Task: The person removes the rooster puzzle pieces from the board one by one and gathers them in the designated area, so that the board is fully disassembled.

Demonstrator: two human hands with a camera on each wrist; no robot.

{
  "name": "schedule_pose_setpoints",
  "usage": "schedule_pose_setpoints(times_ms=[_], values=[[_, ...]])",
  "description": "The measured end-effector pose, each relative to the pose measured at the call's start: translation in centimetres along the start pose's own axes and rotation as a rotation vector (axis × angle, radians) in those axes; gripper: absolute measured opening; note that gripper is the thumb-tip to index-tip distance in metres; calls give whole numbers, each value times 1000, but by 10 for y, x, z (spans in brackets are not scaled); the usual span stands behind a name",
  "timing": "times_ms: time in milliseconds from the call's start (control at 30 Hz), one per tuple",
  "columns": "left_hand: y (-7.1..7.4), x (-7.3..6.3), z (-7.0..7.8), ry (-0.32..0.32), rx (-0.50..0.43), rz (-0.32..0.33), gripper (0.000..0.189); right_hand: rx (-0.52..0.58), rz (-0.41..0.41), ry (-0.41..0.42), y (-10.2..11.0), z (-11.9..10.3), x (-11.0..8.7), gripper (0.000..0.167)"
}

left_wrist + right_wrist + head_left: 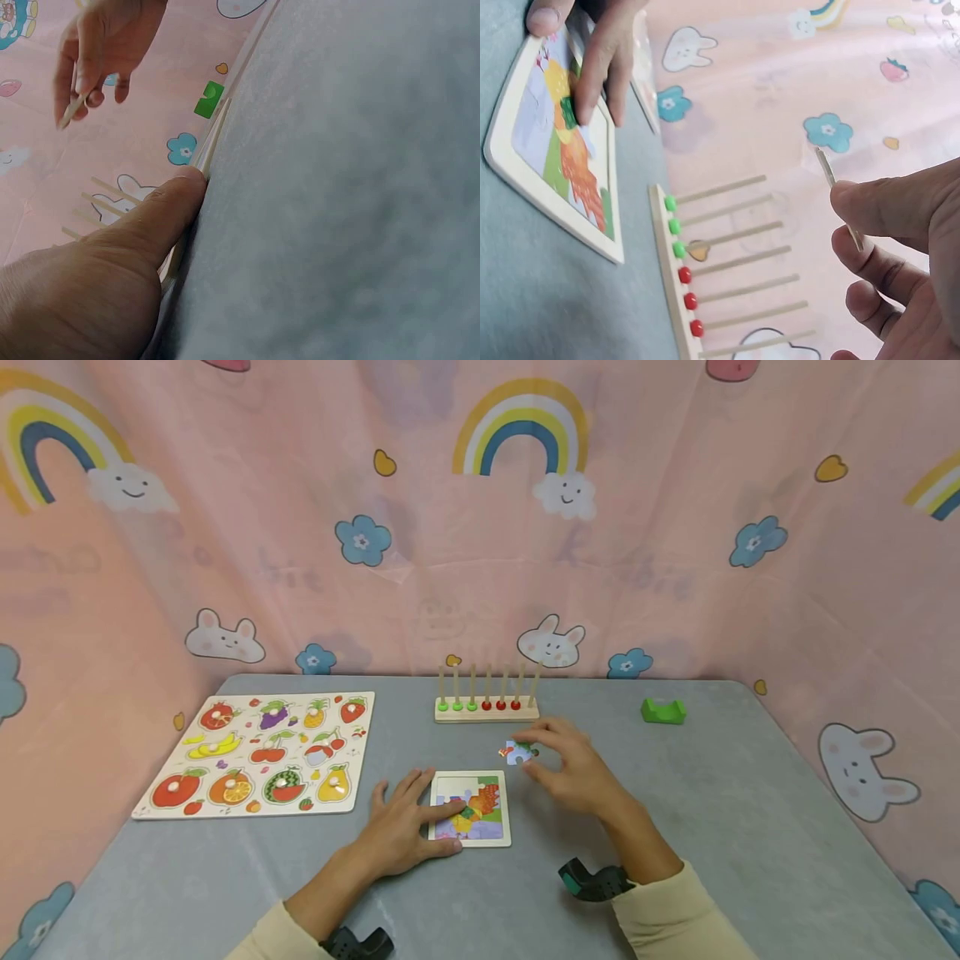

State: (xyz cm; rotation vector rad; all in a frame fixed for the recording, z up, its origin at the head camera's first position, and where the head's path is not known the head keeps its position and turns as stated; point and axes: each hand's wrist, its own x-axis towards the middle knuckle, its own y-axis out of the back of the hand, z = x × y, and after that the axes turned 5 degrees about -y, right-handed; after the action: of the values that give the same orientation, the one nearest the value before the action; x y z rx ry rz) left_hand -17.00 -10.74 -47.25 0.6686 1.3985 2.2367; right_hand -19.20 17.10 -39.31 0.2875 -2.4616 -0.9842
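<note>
A small jigsaw puzzle (491, 827) in a pale wooden frame lies on the table, partly filled with colourful pieces. Across its left side rests my left hand (401, 827), one finger touching the picture and the thumb at the lower edge. My right hand (573, 768) pinches a puzzle piece (519, 752) between thumb and fingers, raised above the table beyond the frame's upper right corner. From the right wrist view that puzzle piece (827, 166) shows edge-on, thin and apart from the frame. The left wrist view shows the left thumb (161, 214) along the frame's edge.
A white fruit board (243, 810) lies at the left. Behind the puzzle stands a wooden peg rack (486, 715) with green and red beads on its upright rods. A green block (663, 712) with a curved top sits at the back right. A patterned pink cloth hangs behind.
</note>
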Motion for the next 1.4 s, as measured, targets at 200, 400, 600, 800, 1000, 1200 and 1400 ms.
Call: schedule_pose_setpoints(times_ms=[200, 400, 600, 800, 1000, 1200, 1400], values=[[-1, 0, -1, 1, 1, -5, 59, -20, 60, 20, 18, 6, -7, 38], [-1, 0, -2, 3, 0, -13, 59, -28, 94, 13, 30, 15, -15, 38], [-2, 2, -2, -3, 2, -15, 60, -43, 126, 32, 43, 31, -22, 37], [-3, 2, -2, -5, 7, -17, 61, -87, 148, 30, 56, 51, -30, 37], [-3, 2, -2, -9, 4, -20, 61, -105, 149, 4, 67, 66, -38, 37], [-3, 1, -3, -7, -4, -13, 61, -94, 153, -40, 73, 84, -43, 37], [-2, 1, -3, -6, 2, -14, 60, -65, 158, -36, 73, 101, -45, 33]])
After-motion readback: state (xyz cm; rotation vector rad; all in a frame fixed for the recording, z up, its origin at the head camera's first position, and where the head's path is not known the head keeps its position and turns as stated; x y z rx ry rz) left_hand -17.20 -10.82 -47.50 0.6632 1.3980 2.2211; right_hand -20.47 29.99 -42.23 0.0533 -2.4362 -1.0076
